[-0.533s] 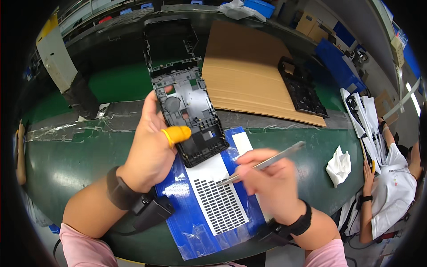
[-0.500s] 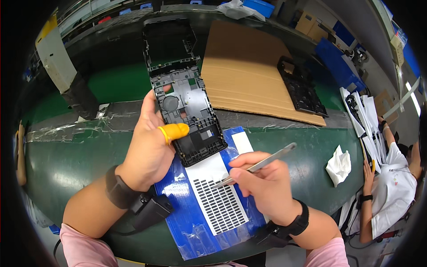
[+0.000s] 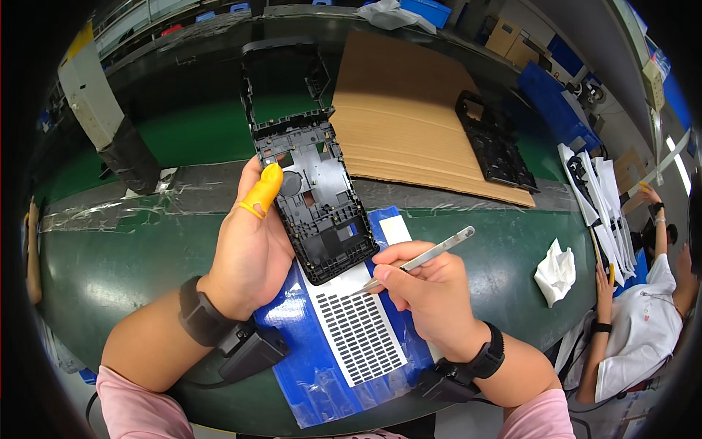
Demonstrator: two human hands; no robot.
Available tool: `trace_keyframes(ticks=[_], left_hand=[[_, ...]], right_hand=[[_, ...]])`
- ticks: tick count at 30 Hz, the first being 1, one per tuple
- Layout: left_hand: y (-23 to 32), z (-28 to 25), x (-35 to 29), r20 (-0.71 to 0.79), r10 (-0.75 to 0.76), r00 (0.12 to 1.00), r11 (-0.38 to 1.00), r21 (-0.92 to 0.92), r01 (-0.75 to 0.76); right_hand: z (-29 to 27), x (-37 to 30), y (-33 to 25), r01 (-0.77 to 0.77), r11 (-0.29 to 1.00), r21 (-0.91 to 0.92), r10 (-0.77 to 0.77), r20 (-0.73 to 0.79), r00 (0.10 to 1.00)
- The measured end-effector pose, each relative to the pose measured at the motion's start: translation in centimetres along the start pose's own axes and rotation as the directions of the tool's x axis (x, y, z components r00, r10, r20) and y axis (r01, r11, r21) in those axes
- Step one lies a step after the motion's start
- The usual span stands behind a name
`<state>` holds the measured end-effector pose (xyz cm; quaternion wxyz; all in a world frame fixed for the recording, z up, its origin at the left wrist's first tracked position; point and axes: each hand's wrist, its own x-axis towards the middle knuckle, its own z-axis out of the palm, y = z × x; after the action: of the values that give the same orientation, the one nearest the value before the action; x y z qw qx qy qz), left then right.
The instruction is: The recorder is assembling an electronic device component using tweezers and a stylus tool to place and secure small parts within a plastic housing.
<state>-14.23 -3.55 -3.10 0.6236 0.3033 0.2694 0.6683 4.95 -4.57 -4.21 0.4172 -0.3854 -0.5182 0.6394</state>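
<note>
My left hand (image 3: 252, 245) grips a black plastic device housing (image 3: 318, 186) by its left side, with a yellow finger cot (image 3: 263, 189) on the thumb lying along the housing's edge. The housing is tilted, with its ribbed inner side up and an open frame at its far end. In my right hand (image 3: 431, 293) a pair of metal tweezers (image 3: 442, 245) is pinched, its tips over the upper rows of a white sheet of small black stickers (image 3: 358, 336). Whether the tips hold a sticker is too small to tell. Under the sheet is a blue plastic board (image 3: 311, 380).
A brown cardboard sheet (image 3: 402, 110) lies beyond the housing, bearing another black housing (image 3: 497, 143) on its right. Crumpled white paper (image 3: 556, 273) is on the green table (image 3: 131, 271). At the right, a co-worker (image 3: 643, 322) sits by white panels (image 3: 599, 205). A post (image 3: 95, 95) stands at left.
My left thumb has moved farther up the housing's edge, and the housing has shifted slightly nearer and right. The tweezer tips moved slightly up over the sheet. The co-worker's far arm is raised.
</note>
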Motion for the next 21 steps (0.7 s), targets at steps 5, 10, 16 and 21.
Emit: trace_keyframes(ticks=[5, 10, 16, 21], left_hand=[[-0.2, -0.1, -0.4, 0.044, -0.061, 0.997, 0.998, 0.022, 0.060], [-0.4, 1.7, -2.0, 0.062, -0.191, 0.980, 0.980, -0.038, 0.193], [0.0, 3.3, -3.6, 0.125, -0.311, 0.942, 0.934, -0.142, 0.327], [-0.5, 3.2, -4.1, 0.165, -0.329, 0.930, 0.921, -0.160, 0.354]], right_hand=[[-0.6, -0.4, -1.8, 0.012, 0.989, 0.145, -0.016, 0.025, 1.000], [-1.3, -0.9, -3.7, 0.267, 0.952, 0.148, -0.254, -0.098, 0.962], [-0.9, -1.4, -3.5, 0.235, 0.966, 0.103, -0.230, -0.061, 0.971], [-0.7, -1.5, -3.0, 0.260, 0.957, 0.130, -0.255, -0.056, 0.965]])
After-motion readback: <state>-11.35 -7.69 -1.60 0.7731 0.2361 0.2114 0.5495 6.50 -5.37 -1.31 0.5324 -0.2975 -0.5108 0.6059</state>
